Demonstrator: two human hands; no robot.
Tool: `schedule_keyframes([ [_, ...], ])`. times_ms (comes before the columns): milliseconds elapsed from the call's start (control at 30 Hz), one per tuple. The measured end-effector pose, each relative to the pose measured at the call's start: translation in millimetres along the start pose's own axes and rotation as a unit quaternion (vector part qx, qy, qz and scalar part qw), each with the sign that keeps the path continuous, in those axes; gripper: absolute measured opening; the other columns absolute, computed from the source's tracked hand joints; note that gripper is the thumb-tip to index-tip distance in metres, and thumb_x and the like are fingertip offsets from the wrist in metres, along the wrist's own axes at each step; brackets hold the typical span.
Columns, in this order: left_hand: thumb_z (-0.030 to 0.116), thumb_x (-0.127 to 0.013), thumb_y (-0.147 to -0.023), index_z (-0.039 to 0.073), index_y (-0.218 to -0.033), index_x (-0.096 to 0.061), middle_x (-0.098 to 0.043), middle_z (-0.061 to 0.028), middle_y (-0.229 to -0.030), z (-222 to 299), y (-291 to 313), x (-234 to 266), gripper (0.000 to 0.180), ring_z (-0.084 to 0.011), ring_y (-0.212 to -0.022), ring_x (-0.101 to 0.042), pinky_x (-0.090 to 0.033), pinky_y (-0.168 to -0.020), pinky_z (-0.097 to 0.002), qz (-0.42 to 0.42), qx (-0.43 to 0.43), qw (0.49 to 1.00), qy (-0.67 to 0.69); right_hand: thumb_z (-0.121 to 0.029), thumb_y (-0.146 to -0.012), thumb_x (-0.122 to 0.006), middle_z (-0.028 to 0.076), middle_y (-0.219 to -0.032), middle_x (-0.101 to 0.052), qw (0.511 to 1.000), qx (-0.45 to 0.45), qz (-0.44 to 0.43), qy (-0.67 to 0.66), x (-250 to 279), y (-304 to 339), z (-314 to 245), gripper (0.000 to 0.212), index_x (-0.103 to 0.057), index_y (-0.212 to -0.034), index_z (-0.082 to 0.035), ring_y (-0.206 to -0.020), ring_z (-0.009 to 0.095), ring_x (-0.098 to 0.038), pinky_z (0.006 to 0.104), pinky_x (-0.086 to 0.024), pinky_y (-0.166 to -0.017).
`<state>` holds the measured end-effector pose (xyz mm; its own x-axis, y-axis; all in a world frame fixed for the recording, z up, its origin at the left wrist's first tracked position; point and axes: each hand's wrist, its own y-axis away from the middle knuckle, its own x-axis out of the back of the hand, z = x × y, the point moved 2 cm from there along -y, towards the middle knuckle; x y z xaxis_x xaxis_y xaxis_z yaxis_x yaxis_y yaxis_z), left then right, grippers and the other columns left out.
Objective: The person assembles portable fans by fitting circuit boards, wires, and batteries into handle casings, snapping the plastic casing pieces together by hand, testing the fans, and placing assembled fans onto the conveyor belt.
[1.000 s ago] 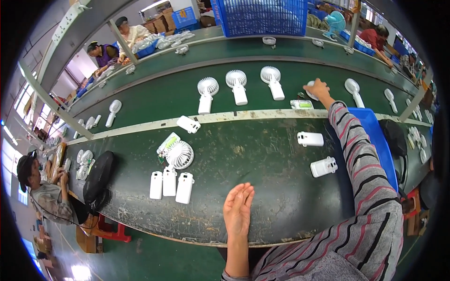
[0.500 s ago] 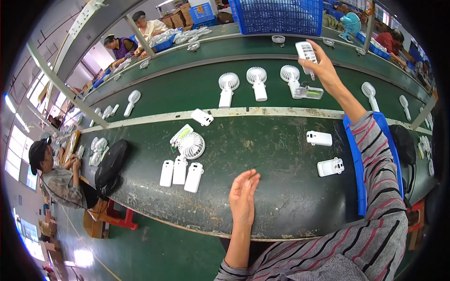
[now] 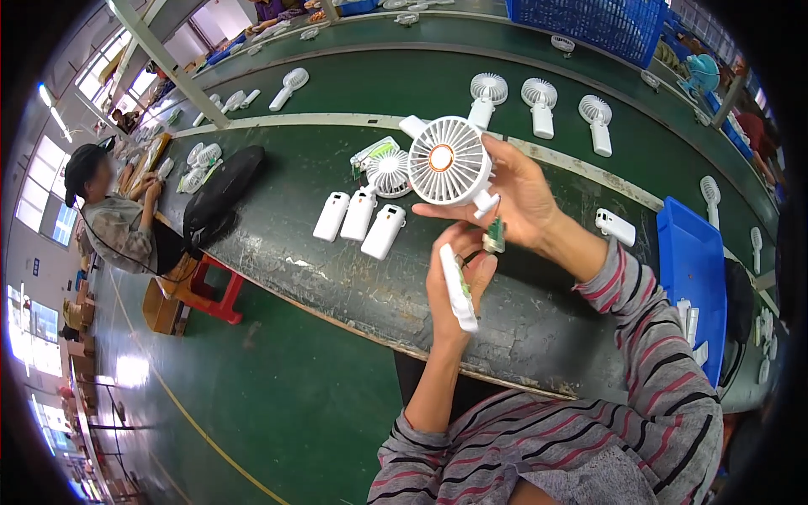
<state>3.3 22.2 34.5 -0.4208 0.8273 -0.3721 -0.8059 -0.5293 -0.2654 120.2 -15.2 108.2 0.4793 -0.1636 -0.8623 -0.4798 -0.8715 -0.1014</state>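
My right hand [image 3: 526, 198] grips a white handheld fan [image 3: 450, 160] by the edge of its round, ribbed head, which has a copper-coloured ring at its centre. Below the head hangs a small green circuit board [image 3: 495, 234]. Closed around a white handle shell [image 3: 459, 290] is my left hand [image 3: 446, 295], just under that board; something green and yellow shows inside the shell. Behind lies another fan head [image 3: 389, 172] beside an opened handle [image 3: 374, 151] with a green insert. Several white handle covers [image 3: 383, 231] rest left of my hands.
Upright fans [image 3: 539, 105] stand along the green belt [image 3: 353, 80] beyond the bench. A blue tray [image 3: 694, 231] with white parts sits at right, near another white cover [image 3: 616, 227]. At left are a black bag [image 3: 220, 189], a red stool [image 3: 220, 290] and a seated person [image 3: 114, 210].
My right hand has come back from over the belt to the bench, holding the fan. My left hand, open before, now holds a handle shell. The view has swung left and down.
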Motion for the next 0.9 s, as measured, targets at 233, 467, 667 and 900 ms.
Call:
schedule_keyframes([
  [233,0.008,-0.062,-0.083,-0.002,-0.101,-0.058,-0.059,-0.0064,-0.094,-23.1,17.8,25.7,0.021,-0.0143,-0.084,-0.056,-0.044,-0.075,-0.0259,0.103,-0.002,0.987,-0.127,-0.034,-0.085,-0.059,0.024,-0.127,-0.042,0.998,0.007,0.060,0.000,36.6,6.3,13.4,0.058,-0.036,-0.128,-0.003,-0.117,0.050,-0.038,0.0631,-0.033,-0.097],
  [467,0.011,-0.056,-0.089,0.003,-0.092,-0.057,-0.058,0.0007,-0.081,-39.5,25.0,10.4,0.009,-0.0038,-0.075,-0.052,-0.043,-0.065,-0.0201,0.008,0.188,0.975,0.119,-0.008,-0.081,-0.059,0.022,-0.112,-0.053,0.991,0.044,0.126,0.025,53.9,20.7,-7.3,0.040,-0.044,-0.115,0.006,-0.106,0.036,-0.054,0.0603,-0.041,-0.094],
  [667,0.035,-0.044,-0.092,0.005,-0.102,-0.049,-0.053,-0.0102,-0.080,-34.7,28.6,-6.4,0.032,-0.0249,-0.072,-0.056,-0.047,-0.073,-0.0408,-0.015,0.288,0.874,0.392,-0.005,-0.080,-0.060,0.016,-0.107,-0.058,0.963,0.076,0.176,0.191,74.3,33.0,-22.1,0.038,-0.047,-0.114,0.005,-0.097,0.023,-0.060,0.0437,-0.049,-0.089],
  [900,0.036,-0.053,-0.089,0.002,-0.097,-0.051,-0.049,-0.0058,-0.065,-35.6,30.0,7.6,0.035,-0.0134,-0.051,-0.043,-0.037,-0.049,-0.0287,-0.017,0.298,0.942,0.154,-0.013,-0.076,-0.068,0.008,-0.097,-0.061,0.895,0.093,0.209,0.382,51.0,50.0,-28.2,0.043,-0.051,-0.111,0.003,-0.083,0.012,-0.060,0.0257,-0.049,-0.076],
])
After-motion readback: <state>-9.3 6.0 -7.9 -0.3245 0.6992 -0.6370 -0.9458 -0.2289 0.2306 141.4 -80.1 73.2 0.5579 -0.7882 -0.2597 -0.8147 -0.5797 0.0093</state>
